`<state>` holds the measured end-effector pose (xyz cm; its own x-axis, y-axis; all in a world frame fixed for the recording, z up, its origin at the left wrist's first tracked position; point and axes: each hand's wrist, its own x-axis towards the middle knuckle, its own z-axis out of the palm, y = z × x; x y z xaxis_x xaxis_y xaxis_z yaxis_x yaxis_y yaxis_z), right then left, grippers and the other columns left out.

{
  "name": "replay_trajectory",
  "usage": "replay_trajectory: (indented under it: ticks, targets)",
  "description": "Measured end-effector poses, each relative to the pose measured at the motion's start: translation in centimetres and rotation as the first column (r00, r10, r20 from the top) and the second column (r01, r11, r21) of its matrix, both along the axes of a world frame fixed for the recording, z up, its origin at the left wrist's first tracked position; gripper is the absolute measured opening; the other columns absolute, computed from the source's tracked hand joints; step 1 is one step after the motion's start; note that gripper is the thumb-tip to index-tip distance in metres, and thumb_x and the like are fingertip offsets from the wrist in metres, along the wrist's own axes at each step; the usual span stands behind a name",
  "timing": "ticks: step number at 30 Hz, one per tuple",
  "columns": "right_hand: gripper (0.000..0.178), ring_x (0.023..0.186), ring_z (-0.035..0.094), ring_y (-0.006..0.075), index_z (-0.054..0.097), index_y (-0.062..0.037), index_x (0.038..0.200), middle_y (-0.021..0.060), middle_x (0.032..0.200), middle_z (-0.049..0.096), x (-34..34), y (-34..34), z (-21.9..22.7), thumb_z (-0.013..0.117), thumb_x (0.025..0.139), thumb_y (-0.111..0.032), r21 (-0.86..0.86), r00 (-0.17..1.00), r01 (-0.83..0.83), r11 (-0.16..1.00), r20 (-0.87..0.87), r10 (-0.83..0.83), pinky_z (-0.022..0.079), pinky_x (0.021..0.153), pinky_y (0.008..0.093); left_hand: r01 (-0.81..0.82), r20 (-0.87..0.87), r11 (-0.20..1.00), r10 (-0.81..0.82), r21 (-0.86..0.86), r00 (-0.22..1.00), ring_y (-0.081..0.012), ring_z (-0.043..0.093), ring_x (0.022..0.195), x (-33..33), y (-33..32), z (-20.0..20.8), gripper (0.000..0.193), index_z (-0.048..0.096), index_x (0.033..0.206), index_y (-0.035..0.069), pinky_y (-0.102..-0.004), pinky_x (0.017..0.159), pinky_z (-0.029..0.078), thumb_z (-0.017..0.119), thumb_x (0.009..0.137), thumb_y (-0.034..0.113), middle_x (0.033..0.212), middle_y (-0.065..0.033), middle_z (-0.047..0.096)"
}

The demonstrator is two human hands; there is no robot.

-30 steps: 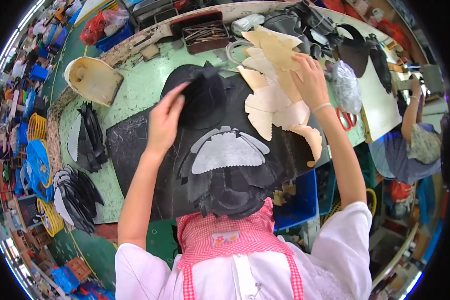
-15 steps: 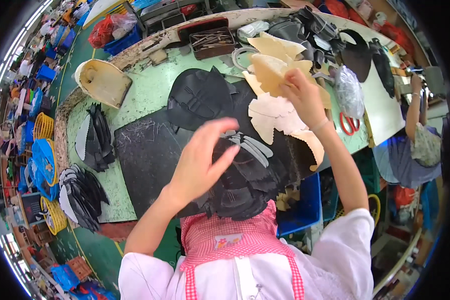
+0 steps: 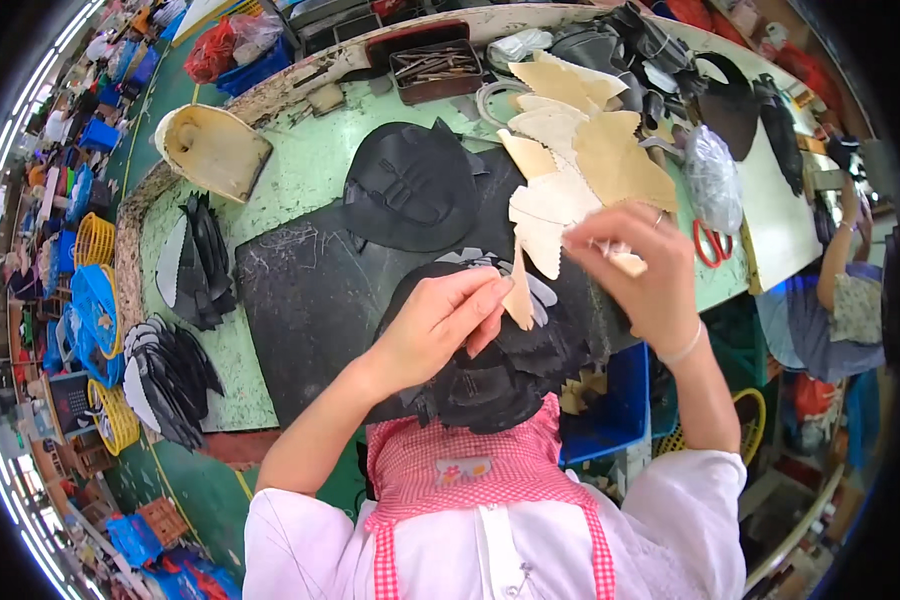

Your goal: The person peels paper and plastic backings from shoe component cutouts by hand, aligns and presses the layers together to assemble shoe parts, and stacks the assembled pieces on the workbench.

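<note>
Over the middle of the work surface, my left hand (image 3: 442, 322) is closed, thumb against fingers, on the edge of a tan leather-like piece (image 3: 519, 297). Just right of it, my right hand (image 3: 652, 268) has its fingers curled together, and a pale bit shows beneath them; what it grips is hard to make out. Between the hands and beyond them lie overlapping cream and tan cut pieces (image 3: 625, 165), some with notched edges. Below my left hand sits a pile of black cut pieces (image 3: 505, 375) with grey strips. Farther off lies a rounded black piece (image 3: 410, 190).
A dark mat (image 3: 300, 300) covers part of the green table (image 3: 310, 160). Stacks of black pieces (image 3: 170, 375) lie at left, near a cream scoop-shaped holder (image 3: 213, 150). Red-handled scissors (image 3: 712, 245) and a plastic-wrapped bundle (image 3: 713, 180) lie right. Another person's arm (image 3: 838, 250) shows far right.
My right hand has come nearer from the tan pieces and curled its fingers. My left hand has gone from spread fingers to a pinch on a tan piece.
</note>
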<state>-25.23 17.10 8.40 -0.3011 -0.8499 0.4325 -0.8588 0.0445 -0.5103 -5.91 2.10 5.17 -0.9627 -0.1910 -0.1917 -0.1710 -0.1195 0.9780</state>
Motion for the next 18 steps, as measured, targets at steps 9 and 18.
replay_trajectory:
  ticks: [9, 18]
  targets:
    - [0.015, 0.070, 0.073, 0.0108, 0.076, -0.0017, 0.098, 0.0066, 0.080, 0.075, 3.3, 1.9, -0.8, 0.077, 0.083, -0.004, 0.188, 0.705, -0.112, 0.976, 0.707, -0.055, 0.056, 0.065, 0.0225, -0.057, -0.106, 0.810, -0.006, -0.584, 0.994, -0.0265, 0.064, 0.068, 0.0, 3.2, 1.1, 0.018, 0.056, 0.098, 0.000, -0.0357, 0.064, 0.051, 0.044, 0.104, 0.013, 0.083, -0.0113, 0.064]
    - [0.018, 0.067, 0.071, 0.0136, 0.071, -0.0004, 0.091, 0.0060, 0.077, 0.069, 4.6, 3.3, -0.2, 0.076, 0.075, 0.004, 0.074, 0.906, 0.007, 0.997, 0.421, -0.038, 0.056, 0.063, 0.0238, -0.334, -0.369, 0.679, 0.100, -0.654, 0.924, -0.0235, 0.063, 0.069, -1.4, 5.3, -0.1, 0.012, 0.058, 0.090, 0.001, -0.0373, 0.057, 0.048, 0.061, 0.096, 0.010, 0.082, -0.0110, 0.060]
